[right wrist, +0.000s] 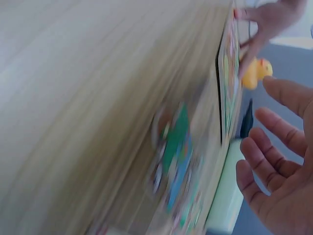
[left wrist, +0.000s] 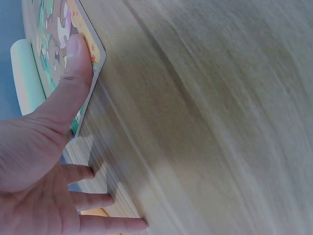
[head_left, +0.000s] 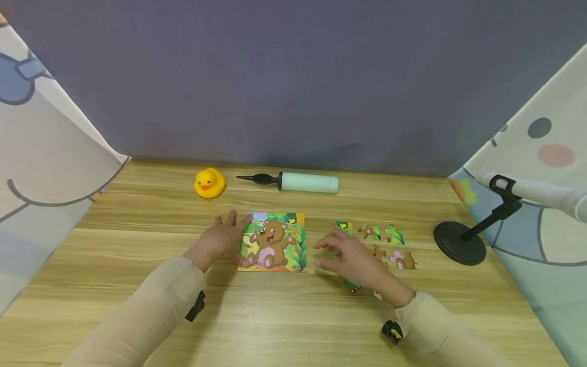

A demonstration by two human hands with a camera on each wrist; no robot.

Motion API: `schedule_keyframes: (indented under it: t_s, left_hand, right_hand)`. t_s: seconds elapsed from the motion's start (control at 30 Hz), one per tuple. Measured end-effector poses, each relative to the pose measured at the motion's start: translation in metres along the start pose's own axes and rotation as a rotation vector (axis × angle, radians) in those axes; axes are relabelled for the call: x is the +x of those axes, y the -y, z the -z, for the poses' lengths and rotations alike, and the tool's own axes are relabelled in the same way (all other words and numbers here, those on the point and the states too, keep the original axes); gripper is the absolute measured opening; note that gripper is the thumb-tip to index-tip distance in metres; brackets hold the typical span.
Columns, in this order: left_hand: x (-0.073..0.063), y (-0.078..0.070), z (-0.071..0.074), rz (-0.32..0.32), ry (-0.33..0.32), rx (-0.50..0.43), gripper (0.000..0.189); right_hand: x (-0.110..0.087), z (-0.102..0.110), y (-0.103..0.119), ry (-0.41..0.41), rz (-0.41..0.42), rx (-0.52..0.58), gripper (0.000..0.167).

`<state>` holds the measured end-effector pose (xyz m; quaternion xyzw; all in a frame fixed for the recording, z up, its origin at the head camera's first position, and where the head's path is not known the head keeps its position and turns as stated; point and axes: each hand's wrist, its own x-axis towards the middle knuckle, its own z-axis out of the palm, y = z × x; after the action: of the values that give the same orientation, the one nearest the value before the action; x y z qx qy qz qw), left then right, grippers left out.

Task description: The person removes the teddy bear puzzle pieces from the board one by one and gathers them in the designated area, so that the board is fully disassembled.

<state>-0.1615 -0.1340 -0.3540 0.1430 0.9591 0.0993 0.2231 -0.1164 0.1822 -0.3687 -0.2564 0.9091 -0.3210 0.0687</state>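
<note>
A square picture puzzle of a brown bear (head_left: 272,242) lies flat in the middle of the wooden table. My left hand (head_left: 220,239) is at its left side, fingers spread; in the left wrist view the thumb (left wrist: 78,63) rests on the puzzle's corner while the other fingers extend past its edge. To the right lie several loose puzzle pieces (head_left: 403,260), some of them covered by my right hand (head_left: 350,257). That hand is above them with loosely bent fingers; in the right wrist view nothing shows between its fingers (right wrist: 261,156). The pieces (right wrist: 176,142) look blurred there.
Behind the puzzle, a yellow rubber duck (head_left: 210,183) and a pale green hand pump (head_left: 307,182) with a black nozzle stand near the back wall. A black round-based stand (head_left: 460,243) holding a white tube (head_left: 545,192) is at the right.
</note>
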Motion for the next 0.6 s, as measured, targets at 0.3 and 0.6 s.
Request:
schedule_keyframes:
  t_s: [0.3, 0.6]
  left_hand:
    - [-0.003, -0.002, 0.002, -0.024, -0.034, 0.05, 0.121]
    - [0.0, -0.003, 0.0, 0.011, -0.017, 0.05, 0.121]
  right_hand:
    - [0.037, -0.036, 0.037, 0.041, 0.065, -0.142, 0.03]
    - [0.067, -0.056, 0.06, 0.073, 0.067, -0.238, 0.04]
